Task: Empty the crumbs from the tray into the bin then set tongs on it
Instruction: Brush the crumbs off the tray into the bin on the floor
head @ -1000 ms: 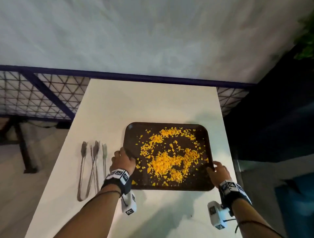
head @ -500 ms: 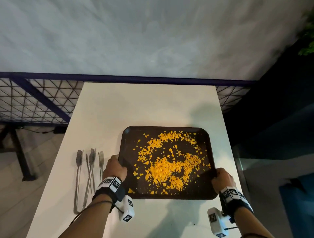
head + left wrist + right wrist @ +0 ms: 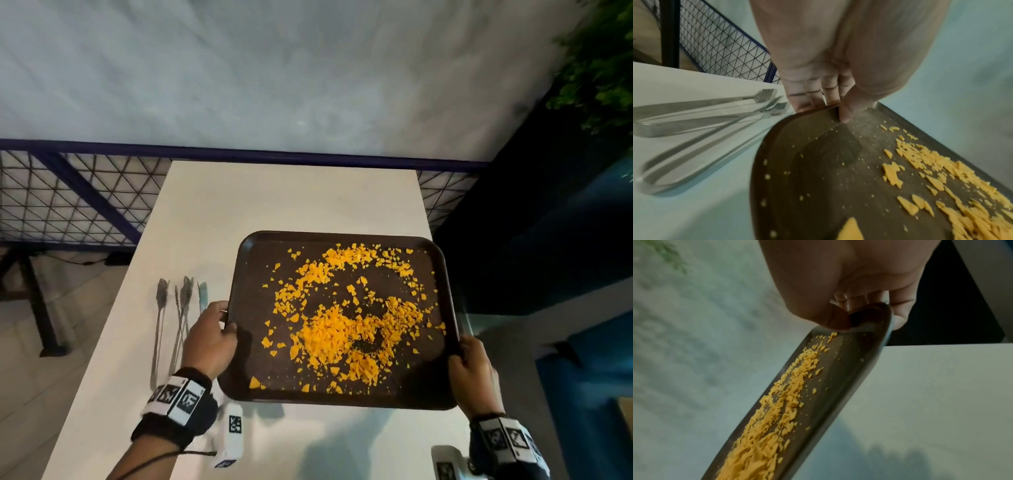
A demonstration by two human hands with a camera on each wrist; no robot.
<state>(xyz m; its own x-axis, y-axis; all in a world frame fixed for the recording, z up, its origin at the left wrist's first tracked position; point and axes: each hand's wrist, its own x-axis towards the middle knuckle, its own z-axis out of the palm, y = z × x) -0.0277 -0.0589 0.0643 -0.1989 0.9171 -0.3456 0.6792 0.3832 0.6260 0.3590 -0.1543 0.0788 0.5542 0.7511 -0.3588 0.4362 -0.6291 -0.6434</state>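
Note:
A dark brown tray [image 3: 253, 274] [image 3: 789, 162] [image 3: 861, 363] is held above the white table [image 3: 274, 198], level, with its right edge past the table's side. Orange crumbs [image 3: 342, 329] [image 3: 931, 175] [image 3: 781, 402] are scattered over its middle. My left hand [image 3: 214, 329] [image 3: 824, 100] grips the tray's left rim, thumb on top, fingers under. My right hand [image 3: 469, 363] [image 3: 857, 314] grips the right rim the same way. Two metal tongs [image 3: 174, 315] [image 3: 701, 116] lie side by side on the table, left of the tray.
A wire mesh railing with a blue frame [image 3: 78, 198] runs behind and left of the table. A pale wall rises beyond it. To the right lie dark ground and a blue surface [image 3: 589, 383]. Green leaves [image 3: 603, 58] hang at top right. No bin is in view.
Both hands have lifted the tray off the table and carried it to the right and toward me. The tongs have stayed where they were.

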